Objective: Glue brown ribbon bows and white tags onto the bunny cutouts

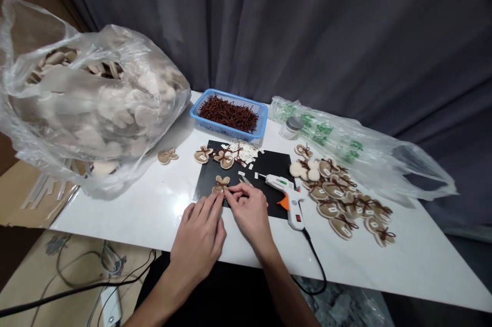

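A small tan felt piece with a brown bow (222, 183) lies on the black mat (269, 165) near its front left corner. My left hand (200, 234) rests on the white table (154, 204), fingers stretched forward, their tips touching the piece's lower edge. My right hand (249, 209) lies beside it with fingers curled, its fingertips pinched at the same piece. A white hot glue gun (288, 196) lies on the mat just right of my right hand. Tweezers (244, 179) lie behind my right hand.
A blue basket of brown bows (229, 113) stands at the back. Small white tags (240, 151) and several felt pieces lie on the mat's far side. A pile of finished pieces (342, 196) lies right. Big plastic bag of felt shapes (84, 106) left; a small jar (291, 127) and another bag (365, 155) right.
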Tool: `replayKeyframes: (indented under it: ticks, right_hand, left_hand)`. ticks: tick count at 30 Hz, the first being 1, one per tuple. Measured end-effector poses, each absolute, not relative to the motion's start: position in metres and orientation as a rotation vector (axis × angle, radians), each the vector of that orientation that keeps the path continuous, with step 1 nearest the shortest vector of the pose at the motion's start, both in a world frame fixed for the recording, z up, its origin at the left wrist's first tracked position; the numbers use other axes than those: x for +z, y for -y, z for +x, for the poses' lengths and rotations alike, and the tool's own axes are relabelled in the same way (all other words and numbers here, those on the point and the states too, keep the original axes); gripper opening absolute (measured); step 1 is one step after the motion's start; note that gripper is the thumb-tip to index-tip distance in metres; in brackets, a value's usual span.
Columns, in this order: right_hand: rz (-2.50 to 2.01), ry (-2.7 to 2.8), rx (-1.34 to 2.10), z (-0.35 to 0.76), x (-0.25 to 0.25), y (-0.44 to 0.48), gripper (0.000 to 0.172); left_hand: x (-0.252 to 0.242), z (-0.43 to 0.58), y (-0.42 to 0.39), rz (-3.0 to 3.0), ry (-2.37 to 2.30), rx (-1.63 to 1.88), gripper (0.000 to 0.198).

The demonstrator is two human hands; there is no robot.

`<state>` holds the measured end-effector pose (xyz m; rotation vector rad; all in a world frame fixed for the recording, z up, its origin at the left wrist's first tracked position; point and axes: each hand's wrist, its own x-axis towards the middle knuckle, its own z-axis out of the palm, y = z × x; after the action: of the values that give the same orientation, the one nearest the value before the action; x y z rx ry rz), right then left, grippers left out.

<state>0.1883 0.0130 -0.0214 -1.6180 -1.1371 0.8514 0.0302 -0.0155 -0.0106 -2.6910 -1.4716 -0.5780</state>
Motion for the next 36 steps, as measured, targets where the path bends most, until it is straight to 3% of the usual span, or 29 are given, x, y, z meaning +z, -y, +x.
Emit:
replayKeyframes:
  ticks: [36]
  right_hand:
    - [-1.609,1.145,0.827,0.1899,-0.0219,-0.0135,0.024]
  left_hand:
    - [-0.0107,0.0286,0.0148,-2.665,1.417,-0.586,0.050]
